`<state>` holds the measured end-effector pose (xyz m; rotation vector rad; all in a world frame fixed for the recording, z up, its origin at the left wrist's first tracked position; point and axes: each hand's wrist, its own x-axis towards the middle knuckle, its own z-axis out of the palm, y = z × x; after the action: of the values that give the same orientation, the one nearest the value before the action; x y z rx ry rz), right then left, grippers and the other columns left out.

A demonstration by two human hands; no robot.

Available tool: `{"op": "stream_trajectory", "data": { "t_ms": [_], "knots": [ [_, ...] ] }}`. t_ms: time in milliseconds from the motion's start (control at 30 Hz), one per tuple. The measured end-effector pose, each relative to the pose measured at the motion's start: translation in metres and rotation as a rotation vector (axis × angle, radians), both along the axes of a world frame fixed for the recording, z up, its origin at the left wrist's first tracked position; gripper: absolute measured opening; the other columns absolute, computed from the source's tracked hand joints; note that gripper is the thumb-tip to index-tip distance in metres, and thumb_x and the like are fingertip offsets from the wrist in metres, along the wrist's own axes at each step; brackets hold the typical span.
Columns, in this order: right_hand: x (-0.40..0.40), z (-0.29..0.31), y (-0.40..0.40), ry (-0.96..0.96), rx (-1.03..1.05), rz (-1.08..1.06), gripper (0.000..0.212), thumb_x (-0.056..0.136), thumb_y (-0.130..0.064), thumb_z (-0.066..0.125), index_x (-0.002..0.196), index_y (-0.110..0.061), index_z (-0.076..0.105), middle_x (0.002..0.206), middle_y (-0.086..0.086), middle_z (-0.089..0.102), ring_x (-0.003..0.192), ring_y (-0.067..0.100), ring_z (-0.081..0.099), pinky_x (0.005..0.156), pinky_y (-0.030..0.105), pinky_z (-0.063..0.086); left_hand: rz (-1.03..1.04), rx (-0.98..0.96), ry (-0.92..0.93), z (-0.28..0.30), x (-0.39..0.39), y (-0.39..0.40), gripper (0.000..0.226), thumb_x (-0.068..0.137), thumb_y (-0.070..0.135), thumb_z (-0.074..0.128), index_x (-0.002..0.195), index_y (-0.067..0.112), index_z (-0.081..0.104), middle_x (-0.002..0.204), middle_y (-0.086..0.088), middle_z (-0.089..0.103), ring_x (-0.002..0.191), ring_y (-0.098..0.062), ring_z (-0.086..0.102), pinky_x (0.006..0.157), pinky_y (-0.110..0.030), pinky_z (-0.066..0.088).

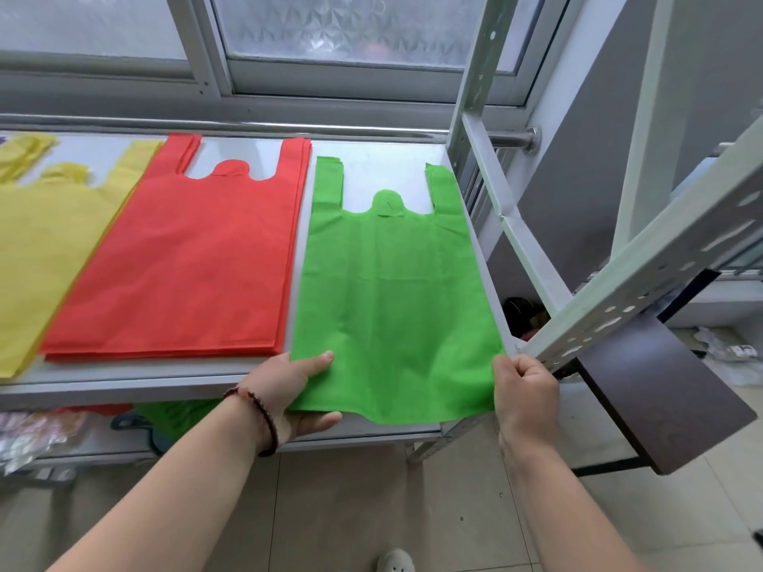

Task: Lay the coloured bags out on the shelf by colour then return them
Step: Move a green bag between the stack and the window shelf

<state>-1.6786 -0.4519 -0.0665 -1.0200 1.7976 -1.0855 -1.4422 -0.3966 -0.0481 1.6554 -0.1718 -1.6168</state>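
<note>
Left hand (295, 386): pinches the near left corner of the green bag (392, 291), thumb on top of the fabric, fingers curled beneath. A beaded bracelet (258, 419) sits on its wrist.

Right hand (524, 392): fingers curled round the near right corner of the green bag, gripping it at the shelf's front edge.

Green bag: lies flat on the shelf (371, 158), handles pointing toward the window (330, 35), its bottom hem hanging just over the shelf's front edge between the two hands. It is at the right end of the shelf, close against the upright post (475, 117).

Red bags (186, 258): a neat stack just left of the green bag, not touching it.

Yellow bags (37, 249): left of the red stack, their right edge tucked under it.

Progress, as judged: three colour groups are laid out, and the green one appears to be only starting. More green fabric (177, 414) shows below the shelf, left of the green bag, so laying-out looks unfinished. The return of the bags seems not yet begun.
</note>
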Motion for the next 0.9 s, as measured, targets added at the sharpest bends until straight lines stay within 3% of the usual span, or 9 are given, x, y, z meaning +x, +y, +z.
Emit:
{"op": "stream_trajectory", "data": {
  "t_ms": [100,233,300,400,467,600,767,833,900],
  "knots": [
    [-0.007,0.005,0.002,-0.015,0.081,0.129,0.011,0.080,-0.005,0.054,0.080,-0.017,0.054,0.064,-0.005,0.058,0.063,0.018,0.047,0.061,0.036,0.044,0.016,0.018,-0.012,0.000,-0.001,0.006,0.002,0.089,0.010,0.058,0.090,0.010,0.059,0.081,-0.009,0.067,0.069,-0.021,0.064,0.036,-0.023,0.050],
    [-0.018,0.012,0.014,-0.030,0.149,0.339,0.052,0.086,0.007,0.041,0.126,-0.026,0.041,0.100,0.002,0.069,0.089,0.023,0.066,0.086,0.044,0.052,0.017,-0.018,-0.101,0.001,-0.001,0.021,0.006,0.089,0.007,0.057,0.090,0.004,0.063,0.073,-0.007,0.071,0.063,-0.019,0.068,0.038,-0.022,0.052],
    [-0.024,0.013,0.020,-0.051,0.238,0.413,0.051,0.087,0.005,0.041,0.124,-0.030,0.042,0.103,0.000,0.069,0.093,0.022,0.067,0.088,0.043,0.053,-0.131,-0.036,-0.239,0.002,0.004,0.031,0.026,0.088,0.023,0.060,0.104,0.003,0.065,0.073,0.004,0.075,0.067,-0.010,0.072,0.057,-0.020,0.055],
    [-0.022,0.017,0.015,0.013,0.313,0.464,0.025,0.090,-0.015,0.052,0.115,-0.018,0.051,0.101,0.004,0.069,0.095,0.024,0.066,0.091,0.047,0.052,-0.381,0.017,-0.453,0.006,0.018,0.028,0.069,0.080,0.055,0.056,0.129,0.008,0.053,0.125,-0.003,0.059,0.122,-0.019,0.052,0.099,-0.031,0.037],
    [-0.014,0.023,0.006,0.112,0.284,0.466,0.016,0.091,-0.017,0.053,0.106,-0.012,0.058,0.099,0.007,0.069,0.096,0.027,0.066,0.090,0.048,0.052,-0.416,0.022,-0.536,0.012,0.023,0.010,0.074,0.079,0.057,0.055,0.132,0.006,0.049,0.140,-0.011,0.048,0.130,-0.025,0.043,0.107,-0.037,0.032],
    [-0.004,0.038,-0.008,0.161,0.390,0.550,0.016,0.091,-0.016,0.052,0.103,-0.010,0.061,0.096,0.007,0.070,0.092,0.027,0.067,0.089,0.048,0.054,-0.361,-0.009,-0.445,0.013,0.030,-0.017,0.047,0.077,0.027,0.072,0.112,-0.004,0.063,0.109,-0.021,0.069,0.100,-0.035,0.066,0.095,-0.050,0.049],
    [0.036,0.058,-0.069,0.449,0.326,0.564,0.051,0.090,-0.030,0.056,0.126,0.005,0.050,0.117,0.023,0.060,0.113,0.035,0.057,0.095,0.044,0.047,-0.389,-0.062,-0.473,0.036,0.030,-0.069,0.090,0.067,0.051,0.074,0.132,-0.004,0.044,0.136,-0.022,0.050,0.124,-0.036,0.049,0.105,-0.045,0.041],
    [0.051,0.059,-0.096,0.484,0.286,0.519,0.034,0.090,-0.016,0.054,0.114,0.008,0.057,0.106,0.023,0.062,0.099,0.033,0.061,0.080,0.039,0.049,-0.306,-0.045,-0.593,0.036,0.033,-0.092,0.061,0.085,0.032,0.064,0.130,-0.005,0.045,0.119,-0.020,0.059,0.107,-0.031,0.058,0.086,-0.037,0.049],
    [0.047,0.056,-0.108,0.483,0.341,0.528,0.027,0.086,-0.006,0.051,0.107,0.008,0.060,0.104,0.024,0.063,0.089,0.029,0.061,0.075,0.038,0.051,-0.299,0.035,-0.394,0.030,0.038,-0.106,0.031,0.088,0.017,0.058,0.114,-0.001,0.056,0.080,-0.014,0.068,0.069,-0.026,0.067,0.059,-0.033,0.056]
  ]
}}
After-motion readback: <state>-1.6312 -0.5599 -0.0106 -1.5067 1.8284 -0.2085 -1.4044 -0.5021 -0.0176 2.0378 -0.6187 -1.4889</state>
